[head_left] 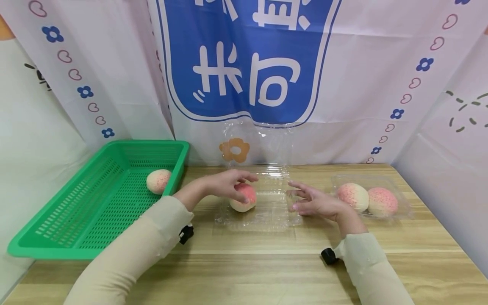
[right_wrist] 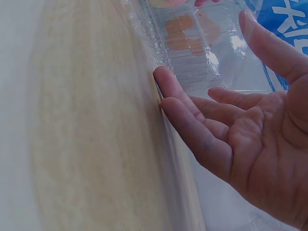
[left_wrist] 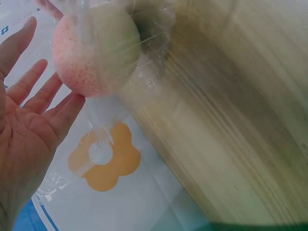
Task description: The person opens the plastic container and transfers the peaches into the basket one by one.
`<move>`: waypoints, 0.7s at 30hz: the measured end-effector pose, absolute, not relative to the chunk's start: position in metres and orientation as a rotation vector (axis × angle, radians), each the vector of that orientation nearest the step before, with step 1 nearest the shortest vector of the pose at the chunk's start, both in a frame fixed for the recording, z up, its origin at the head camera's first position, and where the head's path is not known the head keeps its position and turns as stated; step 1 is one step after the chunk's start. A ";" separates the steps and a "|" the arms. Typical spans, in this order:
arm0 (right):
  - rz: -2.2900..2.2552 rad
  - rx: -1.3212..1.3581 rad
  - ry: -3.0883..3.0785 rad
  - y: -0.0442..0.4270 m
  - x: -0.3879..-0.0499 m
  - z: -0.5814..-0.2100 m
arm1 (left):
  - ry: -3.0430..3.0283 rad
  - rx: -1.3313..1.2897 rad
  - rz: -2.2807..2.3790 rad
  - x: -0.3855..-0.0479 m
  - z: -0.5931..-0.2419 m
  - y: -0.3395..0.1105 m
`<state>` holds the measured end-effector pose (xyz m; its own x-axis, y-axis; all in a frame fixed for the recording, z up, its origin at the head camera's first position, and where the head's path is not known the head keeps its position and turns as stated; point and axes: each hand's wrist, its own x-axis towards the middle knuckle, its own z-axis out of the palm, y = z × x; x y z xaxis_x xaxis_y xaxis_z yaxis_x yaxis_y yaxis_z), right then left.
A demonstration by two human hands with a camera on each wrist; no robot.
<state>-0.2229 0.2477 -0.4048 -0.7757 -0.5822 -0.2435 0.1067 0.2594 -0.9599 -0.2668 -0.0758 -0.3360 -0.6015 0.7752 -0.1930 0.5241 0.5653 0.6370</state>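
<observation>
A round pink-and-cream peach (head_left: pixel 245 202) lies in the left part of a clear plastic box (head_left: pixel 268 214), whose lid (head_left: pixel 274 146) stands raised against the backdrop. My left hand (head_left: pixel 230 183) is over that peach. In the left wrist view its fingers are loosely spread, a fingertip against or just beside the peach (left_wrist: pixel 96 53), and the thumb is apart from it. My right hand (head_left: pixel 318 204) is at the box's right side, fingers extended and palm facing inward. Its fingertips (right_wrist: pixel 168 82) are close to the box's edge; whether they touch it I cannot tell.
At left stands a green plastic basket (head_left: pixel 103 253) holding another peach (head_left: pixel 158 181). A second clear box (head_left: pixel 400 212) at right contains two peaches (head_left: pixel 352 197). Everything rests on a wooden table (head_left: pixel 259 271) before a printed cloth backdrop (head_left: pixel 358 97).
</observation>
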 end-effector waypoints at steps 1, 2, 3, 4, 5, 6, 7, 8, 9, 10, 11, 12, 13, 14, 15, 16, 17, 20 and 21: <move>-1.564 -0.428 1.962 0.248 -0.223 -0.405 | 2.339 1.040 0.738 -0.267 -0.337 -0.076; -1.563 -0.427 1.963 0.248 -0.223 -0.404 | 2.336 1.033 0.733 -0.266 -0.337 -0.075; -1.561 -0.426 1.965 0.248 -0.223 -0.404 | 2.334 1.026 0.730 -0.266 -0.338 -0.075; -1.560 -0.426 1.966 0.248 -0.223 -0.404 | 2.332 1.024 0.727 -0.266 -0.338 -0.076; -1.558 -0.424 1.969 0.248 -0.223 -0.404 | 2.333 1.012 0.726 -0.266 -0.339 -0.076; -1.558 -0.423 1.969 0.248 -0.223 -0.404 | 2.330 0.999 0.727 -0.266 -0.340 -0.076; -1.557 -0.421 1.970 0.248 -0.223 -0.403 | 2.329 0.991 0.727 -0.266 -0.340 -0.077; -1.555 -0.426 1.971 0.248 -0.223 -0.404 | 2.329 0.990 0.725 -0.265 -0.341 -0.077; -1.557 -0.427 1.970 0.248 -0.223 -0.404 | 2.327 0.987 0.724 -0.265 -0.343 -0.077; -1.557 -0.428 1.970 0.248 -0.223 -0.404 | 2.326 0.988 0.720 -0.265 -0.344 -0.077; -1.556 -0.429 1.970 0.248 -0.223 -0.404 | 2.327 0.991 0.711 -0.265 -0.345 -0.078; -1.558 -0.429 1.969 0.248 -0.223 -0.404 | 2.331 0.999 0.697 -0.265 -0.347 -0.078; -1.559 -0.431 1.967 0.248 -0.223 -0.405 | 2.338 1.009 0.682 -0.265 -0.348 -0.078; -1.561 -0.433 1.965 0.248 -0.223 -0.405 | 2.346 1.013 0.667 -0.265 -0.349 -0.078; -1.563 -0.431 1.964 0.248 -0.223 -0.405 | 2.352 1.017 0.654 -0.265 -0.350 -0.078; -1.563 -0.430 1.965 0.248 -0.223 -0.406 | 2.362 1.017 0.641 -0.265 -0.351 -0.078; -1.565 -0.429 1.964 0.248 -0.223 -0.406 | 2.370 1.017 0.628 -0.265 -0.351 -0.078; -1.564 -0.429 1.966 0.248 -0.223 -0.405 | 2.381 1.013 0.598 -0.266 -0.352 -0.078; -1.564 -0.426 1.966 0.248 -0.223 -0.405 | 2.383 1.011 0.589 -0.265 -0.352 -0.078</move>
<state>-0.2232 0.2481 -0.4051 -0.7778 -0.5791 -0.2441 0.1075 0.2602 -0.9596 -0.2655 -0.0779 -0.3524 -0.6103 0.7478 -0.2613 0.5401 0.6342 0.5533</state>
